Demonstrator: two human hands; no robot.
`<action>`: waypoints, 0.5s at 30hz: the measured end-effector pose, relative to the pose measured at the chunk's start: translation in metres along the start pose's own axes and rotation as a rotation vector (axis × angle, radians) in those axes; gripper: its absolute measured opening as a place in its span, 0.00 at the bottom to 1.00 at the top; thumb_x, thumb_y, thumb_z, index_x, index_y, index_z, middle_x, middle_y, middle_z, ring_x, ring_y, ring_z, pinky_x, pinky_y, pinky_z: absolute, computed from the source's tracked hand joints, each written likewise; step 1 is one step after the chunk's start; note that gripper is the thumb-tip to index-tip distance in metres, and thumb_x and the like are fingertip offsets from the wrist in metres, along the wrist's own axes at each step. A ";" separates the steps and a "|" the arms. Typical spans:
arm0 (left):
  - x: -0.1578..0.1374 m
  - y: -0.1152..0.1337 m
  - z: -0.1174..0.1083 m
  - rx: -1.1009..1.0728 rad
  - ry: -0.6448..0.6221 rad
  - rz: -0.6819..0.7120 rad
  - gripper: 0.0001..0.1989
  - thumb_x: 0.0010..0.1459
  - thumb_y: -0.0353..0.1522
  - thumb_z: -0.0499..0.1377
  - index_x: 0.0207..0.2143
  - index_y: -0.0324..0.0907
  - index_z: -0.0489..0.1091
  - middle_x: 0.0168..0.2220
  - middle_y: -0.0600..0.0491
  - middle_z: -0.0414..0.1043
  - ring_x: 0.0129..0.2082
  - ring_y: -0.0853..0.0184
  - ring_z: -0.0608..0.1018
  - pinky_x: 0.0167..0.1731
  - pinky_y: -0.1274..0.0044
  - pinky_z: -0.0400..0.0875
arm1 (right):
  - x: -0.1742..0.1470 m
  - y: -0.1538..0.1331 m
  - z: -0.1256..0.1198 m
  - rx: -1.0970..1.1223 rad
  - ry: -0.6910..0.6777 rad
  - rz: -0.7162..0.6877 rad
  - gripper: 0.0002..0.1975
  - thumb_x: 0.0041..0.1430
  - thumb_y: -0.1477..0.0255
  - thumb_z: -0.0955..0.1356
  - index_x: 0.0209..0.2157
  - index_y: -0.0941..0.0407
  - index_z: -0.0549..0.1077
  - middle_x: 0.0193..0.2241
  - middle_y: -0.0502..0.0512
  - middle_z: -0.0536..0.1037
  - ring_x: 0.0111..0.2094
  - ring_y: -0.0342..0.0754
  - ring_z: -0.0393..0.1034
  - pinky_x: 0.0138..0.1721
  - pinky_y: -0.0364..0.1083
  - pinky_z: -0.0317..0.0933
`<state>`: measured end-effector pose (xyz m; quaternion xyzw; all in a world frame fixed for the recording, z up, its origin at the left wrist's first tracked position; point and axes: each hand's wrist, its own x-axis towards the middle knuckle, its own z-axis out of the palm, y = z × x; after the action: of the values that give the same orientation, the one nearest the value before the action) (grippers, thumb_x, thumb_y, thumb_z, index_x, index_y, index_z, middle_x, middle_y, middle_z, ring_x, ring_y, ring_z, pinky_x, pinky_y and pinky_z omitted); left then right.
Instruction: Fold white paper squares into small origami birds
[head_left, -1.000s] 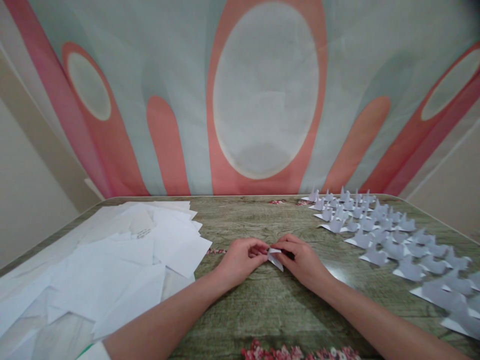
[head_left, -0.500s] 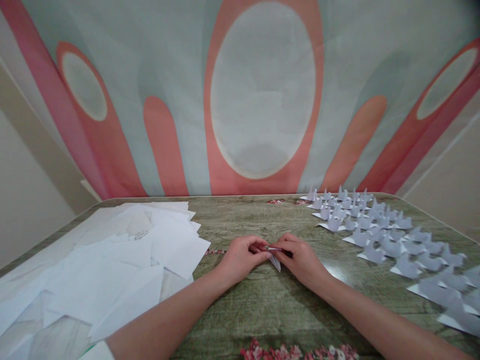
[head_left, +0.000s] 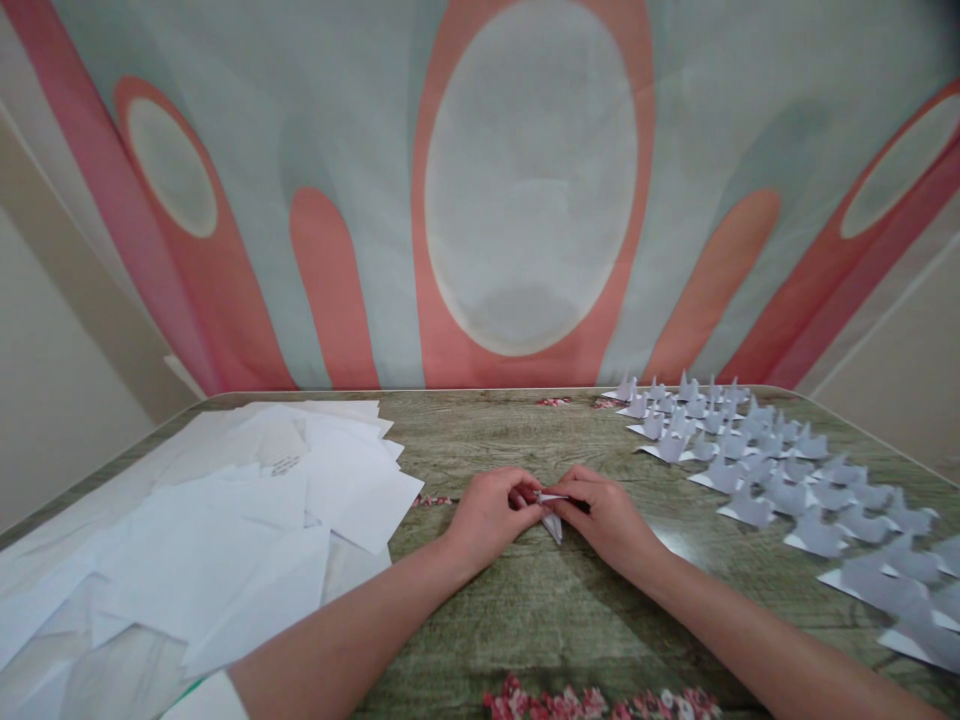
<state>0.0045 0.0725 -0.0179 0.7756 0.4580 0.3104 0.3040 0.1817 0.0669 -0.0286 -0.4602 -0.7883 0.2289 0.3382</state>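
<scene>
A small piece of folded white paper (head_left: 553,527) is pinched between my two hands above the middle of the table. My left hand (head_left: 495,515) grips it from the left, thumb and fingertips pressed together. From the right, my right hand (head_left: 604,512) closes on the same paper, its fingers meeting near the upper fold. One pointed end hangs down below the fingertips, and the rest of the paper is partly covered by my fingers.
Loose white paper sheets (head_left: 247,530) lie spread over the left of the wood-patterned table (head_left: 480,620). Several folded paper birds (head_left: 814,530) stand in rows along the right side. A printed cloth backdrop (head_left: 525,180) rises behind the table's far edge.
Both hands keep their hold on the folded paper with only slight finger movement; a little more white shows by the right fingertips. The view has shifted slightly.
</scene>
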 end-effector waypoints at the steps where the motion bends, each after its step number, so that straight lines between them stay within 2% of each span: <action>1: 0.000 0.000 0.000 0.011 -0.001 0.000 0.08 0.48 0.34 0.60 0.33 0.41 0.71 0.27 0.56 0.72 0.26 0.71 0.72 0.28 0.80 0.65 | 0.000 0.000 0.000 0.001 0.000 0.000 0.09 0.55 0.75 0.65 0.34 0.51 0.77 0.26 0.51 0.72 0.29 0.45 0.68 0.32 0.43 0.61; 9: 0.003 -0.002 0.003 0.064 -0.004 -0.020 0.09 0.46 0.32 0.61 0.33 0.41 0.72 0.28 0.56 0.71 0.25 0.71 0.71 0.28 0.80 0.64 | -0.001 0.002 0.002 0.015 0.048 0.054 0.06 0.53 0.74 0.66 0.32 0.54 0.75 0.27 0.51 0.75 0.30 0.46 0.69 0.32 0.44 0.61; 12: 0.004 -0.002 0.001 0.107 -0.024 0.012 0.09 0.47 0.32 0.60 0.33 0.43 0.74 0.27 0.56 0.70 0.26 0.71 0.70 0.27 0.80 0.63 | -0.003 0.002 0.002 0.046 0.056 0.123 0.04 0.53 0.72 0.66 0.31 0.55 0.73 0.25 0.49 0.76 0.27 0.45 0.70 0.30 0.43 0.61; 15: 0.004 -0.001 0.000 0.138 -0.051 0.025 0.10 0.48 0.33 0.59 0.35 0.45 0.75 0.25 0.56 0.68 0.25 0.71 0.69 0.26 0.81 0.61 | -0.004 0.002 0.003 0.069 0.043 0.132 0.04 0.53 0.71 0.66 0.31 0.55 0.71 0.25 0.49 0.76 0.26 0.45 0.70 0.29 0.43 0.61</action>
<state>0.0050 0.0766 -0.0178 0.8081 0.4604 0.2619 0.2577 0.1823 0.0638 -0.0330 -0.5038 -0.7405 0.2678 0.3552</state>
